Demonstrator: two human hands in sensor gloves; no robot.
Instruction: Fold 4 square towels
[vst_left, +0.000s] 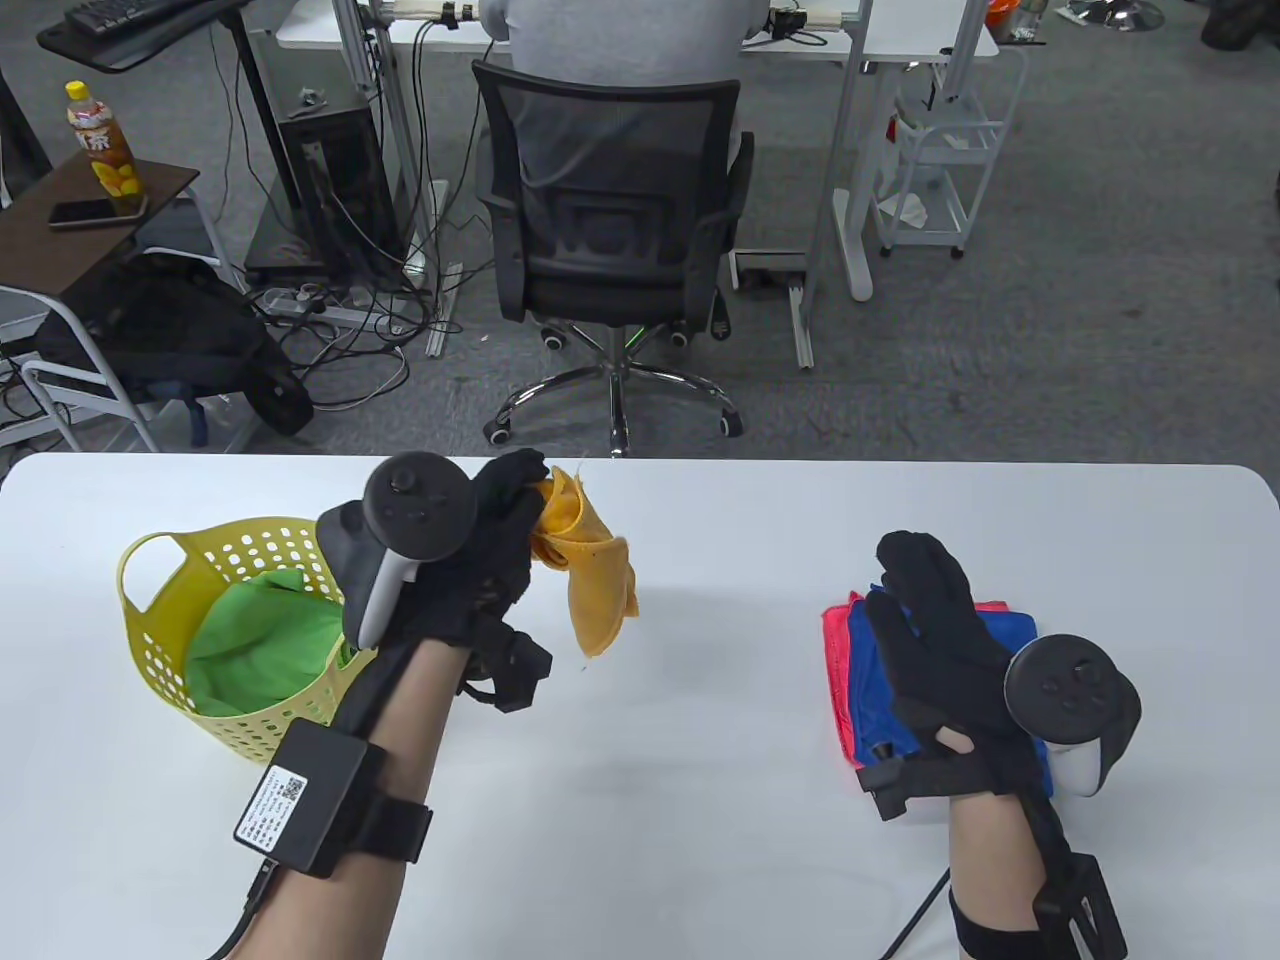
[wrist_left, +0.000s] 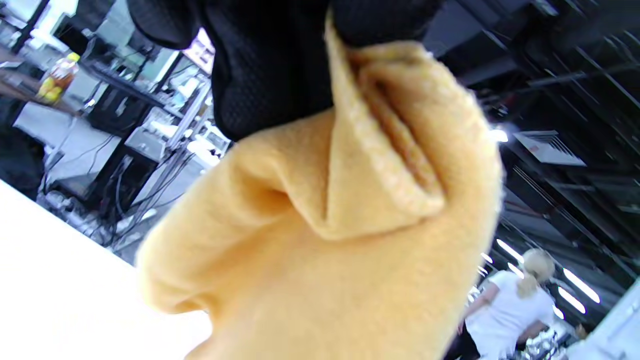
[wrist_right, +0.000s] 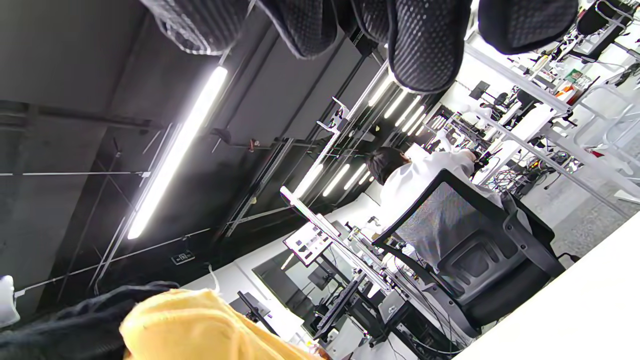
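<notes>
The left hand (vst_left: 495, 560), in a black sensor glove with a dark round tracker on its back, is raised over the white table (vst_left: 640, 800) left of centre, its fingers curled round the top of a crumpled orange-yellow square towel (vst_left: 590, 575). The towel hangs from that grip in loose folds, its lower end pointing down toward the table; whether it touches the surface cannot be told. In the left wrist view the same cloth (wrist_left: 340, 240) fills most of the picture, pinched at the top between the gloved fingers (wrist_left: 270, 65), with a rolled hem showing beside them. Just left of this arm stands a yellow perforated plastic basket (vst_left: 160, 650) with a looped handle, and a bright green towel (vst_left: 265, 640) lies bunched inside it. Well apart, on the right half of the table, the right hand (vst_left: 940, 640) lies with its fingers straight and relaxed, palm down over a folded blue towel (vst_left: 1005, 630); whether it presses on it or hovers just above cannot be told. That blue towel is stacked on a folded red towel (vst_left: 838, 640), whose edge shows along the left side and at the far corner. The right hand grips nothing. In the right wrist view its fingertips (wrist_right: 425, 45) hang slack at the top edge, and the orange-yellow cloth appears in the lower left corner.
</notes>
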